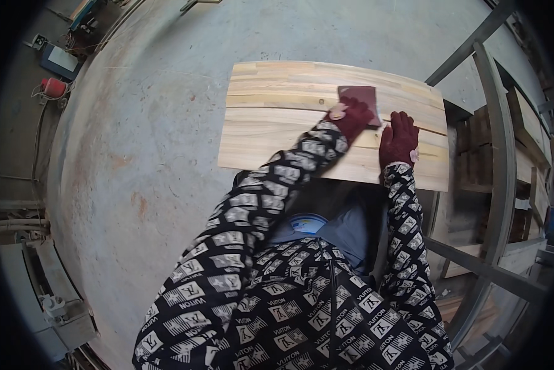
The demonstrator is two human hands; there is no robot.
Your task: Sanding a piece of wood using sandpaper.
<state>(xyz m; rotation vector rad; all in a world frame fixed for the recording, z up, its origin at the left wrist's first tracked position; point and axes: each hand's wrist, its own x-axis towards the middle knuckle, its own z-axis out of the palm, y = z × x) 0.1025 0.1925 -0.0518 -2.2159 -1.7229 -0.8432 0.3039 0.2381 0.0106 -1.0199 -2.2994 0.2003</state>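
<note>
maroon gloves [400, 140], dark-red sheet [359, 93], pale-yellow brown-streaked board [271, 132], black-and-white patterned sleeves [404, 213]

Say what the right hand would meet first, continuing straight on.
Ahead of the right hand, the way looks free across the wooden board to its far edge, though depth is unclear; the maroon sheet lies left.

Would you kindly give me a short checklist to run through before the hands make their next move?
1. Left hand on the dark red sheet: ok, it lies over the lower part.
2. Right hand apart from the sheet: ok, it rests on the wood to the right.
3. Both hands gloved: ok.
4. Sheet within the edges of the wooden panel: ok.
5. Sheet's underside in good condition: cannot tell, it faces down.
6. Panel firmly supported: cannot tell, its underside is hidden.
</note>
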